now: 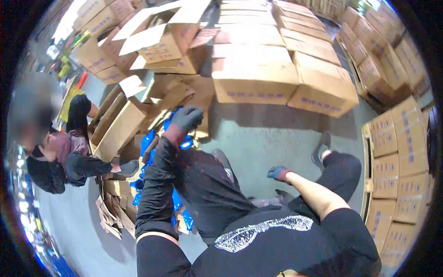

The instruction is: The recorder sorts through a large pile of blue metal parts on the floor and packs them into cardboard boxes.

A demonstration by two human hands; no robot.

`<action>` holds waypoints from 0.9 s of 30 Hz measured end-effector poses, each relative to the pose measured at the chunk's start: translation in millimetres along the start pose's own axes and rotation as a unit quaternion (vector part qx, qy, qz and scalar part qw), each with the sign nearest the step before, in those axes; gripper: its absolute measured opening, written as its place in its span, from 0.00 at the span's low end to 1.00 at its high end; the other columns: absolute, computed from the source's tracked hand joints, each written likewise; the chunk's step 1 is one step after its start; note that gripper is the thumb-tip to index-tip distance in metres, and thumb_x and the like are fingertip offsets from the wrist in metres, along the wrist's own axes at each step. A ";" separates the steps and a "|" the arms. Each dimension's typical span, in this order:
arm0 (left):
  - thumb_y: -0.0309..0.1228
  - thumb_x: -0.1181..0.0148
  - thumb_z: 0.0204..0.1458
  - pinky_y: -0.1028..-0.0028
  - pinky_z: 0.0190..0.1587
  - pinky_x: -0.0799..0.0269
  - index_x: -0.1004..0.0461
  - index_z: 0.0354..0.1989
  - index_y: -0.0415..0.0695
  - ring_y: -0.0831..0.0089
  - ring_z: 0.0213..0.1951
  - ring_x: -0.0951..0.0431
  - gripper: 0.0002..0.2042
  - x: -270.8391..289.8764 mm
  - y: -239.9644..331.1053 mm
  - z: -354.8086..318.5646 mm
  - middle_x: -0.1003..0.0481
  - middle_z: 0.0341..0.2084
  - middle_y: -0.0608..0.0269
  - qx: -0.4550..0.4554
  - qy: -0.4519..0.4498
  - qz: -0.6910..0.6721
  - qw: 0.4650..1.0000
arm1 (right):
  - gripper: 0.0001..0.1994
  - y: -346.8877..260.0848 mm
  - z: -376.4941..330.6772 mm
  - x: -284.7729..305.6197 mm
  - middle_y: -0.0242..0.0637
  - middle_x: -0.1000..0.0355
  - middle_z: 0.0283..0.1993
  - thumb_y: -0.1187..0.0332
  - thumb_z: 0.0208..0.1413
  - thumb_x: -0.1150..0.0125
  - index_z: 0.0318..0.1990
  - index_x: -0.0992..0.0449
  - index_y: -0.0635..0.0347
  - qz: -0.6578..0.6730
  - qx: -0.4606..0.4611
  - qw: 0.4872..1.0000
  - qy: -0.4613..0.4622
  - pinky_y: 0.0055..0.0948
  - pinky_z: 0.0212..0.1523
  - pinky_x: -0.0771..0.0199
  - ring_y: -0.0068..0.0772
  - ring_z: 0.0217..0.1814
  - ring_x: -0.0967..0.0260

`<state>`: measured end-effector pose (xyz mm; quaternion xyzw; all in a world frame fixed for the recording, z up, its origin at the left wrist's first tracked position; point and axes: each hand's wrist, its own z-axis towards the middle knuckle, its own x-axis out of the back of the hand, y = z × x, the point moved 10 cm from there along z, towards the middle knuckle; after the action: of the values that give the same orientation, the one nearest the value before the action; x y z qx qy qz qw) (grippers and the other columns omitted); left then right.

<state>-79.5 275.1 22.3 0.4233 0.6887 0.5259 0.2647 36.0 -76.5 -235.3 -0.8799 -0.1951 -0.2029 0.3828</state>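
Observation:
My left hand (188, 120), in a dark grey glove with a red cuff, is raised over a heap of blue objects beside an opened carton. Its fingers are curled in; what they hold, if anything, is hidden. Below and around that arm lie several shiny blue pieces (148, 138), their kind too unclear to name. My right hand (278, 173), in a similar blue-grey glove, hangs over the floor between my legs. Its fingers are loosely apart, and nothing shows in them.
A person (64, 143) sits at the left beside a long opened carton (121, 127). Torn cardboard (113, 212) lies on the floor. Ahead stand rows of closed cartons (254, 74) and an open-flapped carton (161, 44). More cartons (399, 157) are stacked on a pallet at the right.

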 end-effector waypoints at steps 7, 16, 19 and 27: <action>0.36 0.46 0.55 0.75 0.43 0.30 0.30 0.48 0.38 0.72 0.39 0.24 0.17 -171.9 122.7 -20.2 0.24 0.37 0.59 -0.133 -0.121 -0.007 0.984 | 0.26 2.8 -19.8 -208.6 0.41 0.26 0.43 0.46 0.54 0.51 0.46 0.26 0.61 0.021 0.128 0.931 -0.340 0.38 0.42 0.34 0.35 0.37 0.32; 0.39 0.39 0.49 0.66 0.43 0.32 0.28 0.44 0.42 0.62 0.42 0.24 0.18 -259.2 81.4 9.1 0.24 0.35 0.55 -0.185 -0.180 0.338 0.905 | 0.25 22.5 -33.1 -234.5 0.41 0.26 0.43 0.47 0.54 0.51 0.46 0.26 0.61 0.060 0.111 0.929 -0.347 0.38 0.43 0.34 0.35 0.38 0.32; 0.41 0.44 0.50 0.61 0.44 0.31 0.32 0.47 0.37 0.53 0.42 0.26 0.21 -297.4 72.2 20.7 0.28 0.39 0.46 -0.184 -0.372 0.311 0.855 | 0.25 77.2 -59.3 -204.5 0.41 0.26 0.43 0.48 0.54 0.51 0.46 0.26 0.61 0.074 0.076 0.929 -0.354 0.37 0.44 0.34 0.35 0.39 0.32; 0.44 0.47 0.51 0.59 0.44 0.30 0.32 0.47 0.38 0.51 0.40 0.26 0.22 -274.9 64.8 138.0 0.28 0.39 0.47 -0.113 -0.329 0.410 0.843 | 0.25 125.6 -72.6 -109.0 0.41 0.26 0.44 0.48 0.54 0.51 0.47 0.26 0.61 0.067 0.064 0.923 -0.373 0.37 0.45 0.34 0.35 0.40 0.32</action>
<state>189.8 113.1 19.3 0.7825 0.2605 0.4905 0.2816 -8.2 -230.9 -319.8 -0.8766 -0.2770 0.1791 0.3504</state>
